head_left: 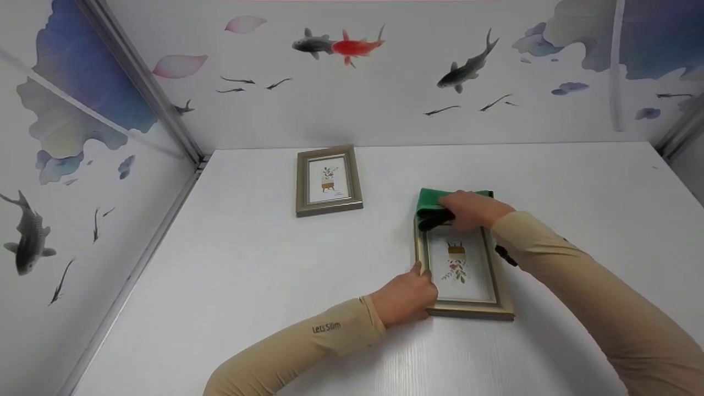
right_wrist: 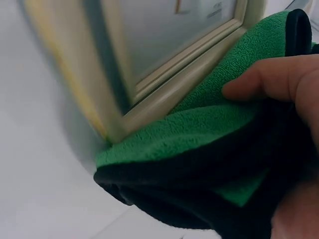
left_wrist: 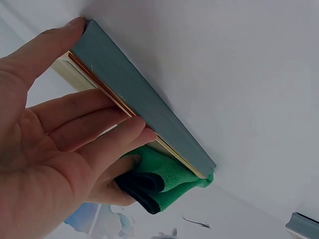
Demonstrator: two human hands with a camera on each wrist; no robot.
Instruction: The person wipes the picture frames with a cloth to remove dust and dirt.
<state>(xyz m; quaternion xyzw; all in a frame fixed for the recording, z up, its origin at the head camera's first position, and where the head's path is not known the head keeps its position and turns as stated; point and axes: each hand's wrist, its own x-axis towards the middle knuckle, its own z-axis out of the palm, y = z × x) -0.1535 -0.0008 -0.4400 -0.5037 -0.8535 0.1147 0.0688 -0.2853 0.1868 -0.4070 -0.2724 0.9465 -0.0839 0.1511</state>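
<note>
A gold-toned picture frame lies on the white surface, its printed potted flowers upside down from here. My left hand grips it by the left side near the bottom corner. In the left wrist view the thumb is at one end of the frame's side and the other fingers lie along its front edge. A folded green cloth with dark trim is pinched in my right hand and covers the frame's top edge. The right wrist view has the cloth wrapped over that edge at a corner.
A second, similar frame with a potted-plant print lies farther back, left of the hands. White panels painted with fish and blue-purple shapes stand at the back and along the left, joined by a metal post.
</note>
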